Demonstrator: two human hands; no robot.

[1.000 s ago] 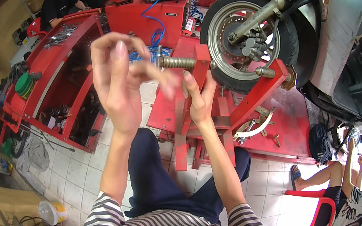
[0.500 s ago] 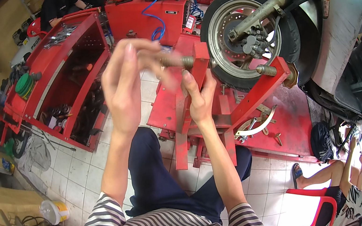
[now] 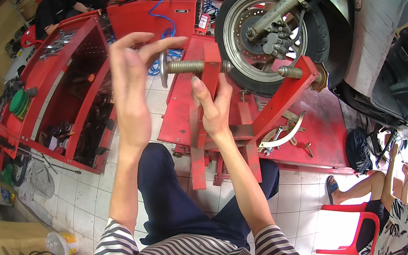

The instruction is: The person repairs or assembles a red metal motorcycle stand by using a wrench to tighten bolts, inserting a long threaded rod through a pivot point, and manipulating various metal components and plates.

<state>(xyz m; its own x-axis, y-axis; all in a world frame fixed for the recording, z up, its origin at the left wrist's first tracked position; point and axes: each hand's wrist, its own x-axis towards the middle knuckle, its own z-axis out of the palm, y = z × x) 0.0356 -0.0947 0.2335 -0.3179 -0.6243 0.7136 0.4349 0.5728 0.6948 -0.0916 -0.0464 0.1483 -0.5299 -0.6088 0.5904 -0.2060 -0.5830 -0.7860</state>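
A thick threaded screw [image 3: 186,67] passes sideways through the top of a red steel clamp arm [image 3: 211,58], its tip pointing at a scooter's front wheel [image 3: 232,51]. On the screw's left end is a metal turning handle [image 3: 163,70], seen nearly edge-on. My left hand [image 3: 130,94] is open beside that handle, fingers spread and curved around its far side; whether they touch it I cannot tell. Just below the screw, my right hand [image 3: 215,107] grips the red clamp arm, thumb on the left and fingers on the right. A second screw [image 3: 290,72] sits in the opposite arm [image 3: 285,101].
A red lift platform [image 3: 327,132] carries the clamp, wrenches [image 3: 277,132] and a curved pale strip [image 3: 290,135]. To the left stands a red tool cart [image 3: 75,140]. A seated person [image 3: 399,214] works at the lower right; another person [image 3: 57,12] is far left.
My left hand's fingers have spread and moved away from in front of the screw, uncovering its handle. My right hand keeps its grip. The whole view has shifted slightly.
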